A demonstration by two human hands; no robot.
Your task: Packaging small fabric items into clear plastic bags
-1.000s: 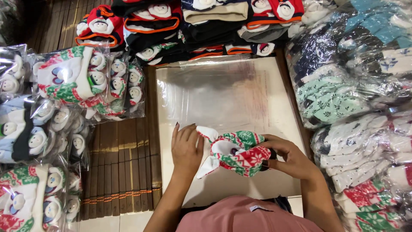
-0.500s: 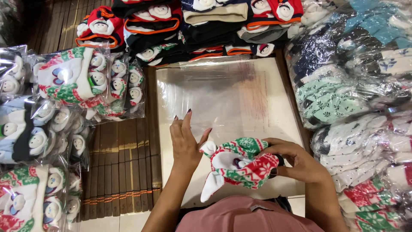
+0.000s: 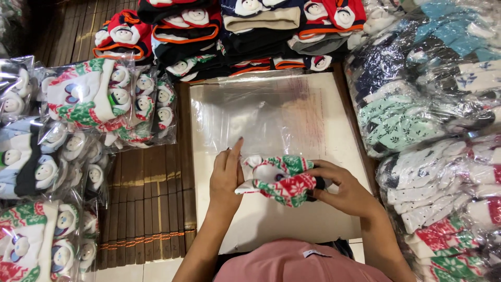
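Along the left edge lay clear plastic packs of knitted socks with small snowman faces (image 3: 78, 104), in white, green, red and pale blue, resting on a brown slatted bamboo mat (image 3: 156, 209). Just beside the mat sat a flat white board (image 3: 276, 224), and on its upper half lay a stack of clear, glossy plastic bags (image 3: 261, 115).

The left hand (image 3: 225, 175) was over the board, its fingers straight and close together, pointing away from the person, with the thumb side pressed against the left end of a folded bundle of red, green and white patterned knitted socks (image 3: 279, 180). It was flat against the bundle rather than wrapped round it. The bundle lay crosswise between the two hands, over the middle of the board and just below the near edge of the bags.

The right hand (image 3: 342, 190) gripped the bundle's right end, fingers curled over the top and thumb beneath, so that the red patterned part sat inside its grasp.

Above the board stood piles of dark, red and orange snowman socks (image 3: 235, 26). To the right were heaped packs of mint, navy, white and red patterned socks (image 3: 417, 120).
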